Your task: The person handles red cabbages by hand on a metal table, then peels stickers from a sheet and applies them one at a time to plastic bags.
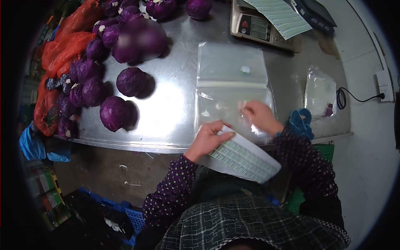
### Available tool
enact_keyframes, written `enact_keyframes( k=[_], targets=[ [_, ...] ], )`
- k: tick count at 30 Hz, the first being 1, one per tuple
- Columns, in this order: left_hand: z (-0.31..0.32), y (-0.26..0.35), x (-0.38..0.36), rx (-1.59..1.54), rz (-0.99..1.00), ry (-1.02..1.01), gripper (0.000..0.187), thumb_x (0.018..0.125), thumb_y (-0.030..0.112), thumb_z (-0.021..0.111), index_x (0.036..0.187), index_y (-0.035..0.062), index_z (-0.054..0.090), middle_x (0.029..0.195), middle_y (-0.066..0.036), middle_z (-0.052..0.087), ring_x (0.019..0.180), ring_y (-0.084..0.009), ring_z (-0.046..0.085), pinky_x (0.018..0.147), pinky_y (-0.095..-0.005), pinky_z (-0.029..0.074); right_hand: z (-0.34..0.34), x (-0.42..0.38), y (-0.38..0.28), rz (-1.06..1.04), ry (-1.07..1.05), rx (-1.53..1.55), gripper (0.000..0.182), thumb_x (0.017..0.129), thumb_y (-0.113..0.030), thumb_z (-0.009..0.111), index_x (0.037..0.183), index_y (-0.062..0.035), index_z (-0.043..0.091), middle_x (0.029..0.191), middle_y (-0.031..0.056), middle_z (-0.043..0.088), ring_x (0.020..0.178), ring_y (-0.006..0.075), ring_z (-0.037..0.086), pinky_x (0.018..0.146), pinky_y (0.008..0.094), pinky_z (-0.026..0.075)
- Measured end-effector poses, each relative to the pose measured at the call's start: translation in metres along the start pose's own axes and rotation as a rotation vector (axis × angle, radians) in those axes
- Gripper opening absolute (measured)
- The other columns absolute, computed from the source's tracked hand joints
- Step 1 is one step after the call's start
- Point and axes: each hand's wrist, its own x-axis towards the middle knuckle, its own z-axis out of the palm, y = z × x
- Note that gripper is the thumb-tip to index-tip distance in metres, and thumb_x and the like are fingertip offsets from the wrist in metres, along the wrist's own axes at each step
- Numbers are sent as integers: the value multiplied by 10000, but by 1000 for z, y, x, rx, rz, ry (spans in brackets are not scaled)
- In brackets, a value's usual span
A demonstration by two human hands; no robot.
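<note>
My left hand grips a sheet of printed green-and-white labels by its upper left corner, thumb on top. The sheet slants down toward my apron, past the table edge. My right hand is pinched above a stack of clear plastic bags lying flat on the metal table. Something small and pale shows at its fingertips, too blurred to name. On the upper bag sits a small white label.
Purple cabbages crowd the table's left side, beside red mesh sacks. A scale with a label sheet on it stands at the back right. Nearer are a clear bag, a blue coiled item and a plugged-in black cable.
</note>
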Motion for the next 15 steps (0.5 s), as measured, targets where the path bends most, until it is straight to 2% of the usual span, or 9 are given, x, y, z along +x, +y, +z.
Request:
enact_keyframes(
  k=[1, 3, 4, 6, 8, 11, 13, 14, 15],
  targets=[
    [0, -9, 3, -1, 0, -1, 146, 834, 133, 694, 902, 4, 697, 902, -38, 683, 1035, -143, 572, 982, -306, 394, -23, 18, -11, 211, -26, 155, 148, 855, -177, 615, 784, -49, 637, 810, 55, 622, 800, 143, 577, 724, 336, 465],
    [0, -17, 1, -2, -23, 74, 178, 848, 153, 685, 888, -19, 695, 825, -37, 679, 871, -121, 605, 825, -272, 469, -102, 66, -24, 23, 596, 399, 204, 848, -219, 645, 822, -17, 638, 860, 92, 656, 813, 121, 584, 719, 325, 472],
    [0, -12, -4, 2, -34, 73, 178, 848, 153, 685, 888, -19, 695, 825, -37, 679, 871, -121, 605, 825, -272, 469, -107, 56, -24, 32, 593, 406, 204, 848, -219, 645, 822, -17, 638, 860, 92, 656, 813, 121, 584, 719, 325, 472],
    [-7, 8, -3, -152, -255, 241, 207, 860, 166, 679, 850, -41, 681, 693, -26, 660, 625, -68, 581, 613, -229, 472, -113, 35, -33, -88, 34, 332, 301, 809, -244, 697, 974, -4, 622, 908, 101, 659, 833, 156, 600, 742, 316, 480],
    [-16, 14, -7, -251, -194, 338, 202, 861, 170, 682, 832, -30, 684, 694, -22, 657, 611, -59, 569, 575, -220, 454, -85, -15, -40, -230, -246, 21, 287, 797, -167, 715, 999, -23, 571, 972, 59, 642, 819, 123, 589, 765, 281, 484],
    [-35, 13, -15, -359, -131, 533, 195, 861, 170, 689, 778, -6, 678, 676, -6, 643, 583, -40, 537, 532, -209, 421, -77, -49, -23, -120, -329, 31, 331, 754, -106, 739, 1007, -28, 540, 993, 67, 623, 825, 130, 584, 764, 269, 480],
    [-47, 6, -21, -391, -142, 495, 171, 856, 156, 689, 815, -10, 686, 705, -19, 662, 608, -60, 577, 568, -212, 459, -75, -58, -17, 182, -381, 344, 390, 734, -88, 744, 1050, -2, 530, 908, 76, 612, 826, 142, 585, 766, 273, 478],
    [-45, 8, -22, -384, -143, 490, 171, 856, 156, 689, 815, -10, 686, 705, -19, 662, 608, -60, 577, 568, -212, 459, -75, -59, -18, 190, -351, 324, 347, 737, -69, 726, 1024, 6, 546, 834, 52, 594, 807, 133, 578, 746, 276, 475],
    [-42, 12, -23, -413, -139, 424, 151, 855, 128, 674, 873, -21, 684, 758, -37, 676, 650, -86, 606, 614, -229, 489, -76, -62, -17, 189, -345, 331, 347, 737, -69, 726, 1024, 6, 546, 834, 52, 594, 807, 133, 578, 746, 276, 475]
  ],
)
